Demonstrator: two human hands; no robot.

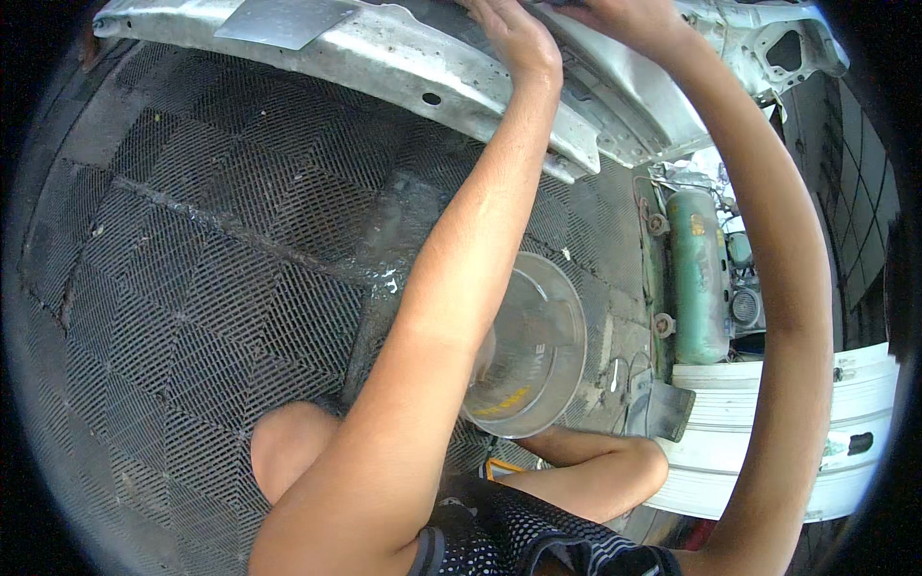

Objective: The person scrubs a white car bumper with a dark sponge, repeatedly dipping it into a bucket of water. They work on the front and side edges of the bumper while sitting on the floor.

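A long bare-metal vehicle body part (384, 60) with dents and holes stretches across the top. My left hand (519, 38) reaches its inner side, with the fingers that show stretched out and their tips cut off by the upper edge. To the right of it, my right hand (629, 21) is over the same metal. Its fingers point left beside something dark and run out of view, so what they hold, if anything, is hidden. A flat silver sheet (283, 21) lies on the metal at the upper left. Below my left forearm stands a clear round bucket (547, 336), partly covered by the arm.
Dark ribbed mats (192, 288) with a wet patch cover the floor. At the right are a green air compressor tank (696, 274) and a white ribbed panel (715, 403). My bent knees (629, 470) flank the bucket.
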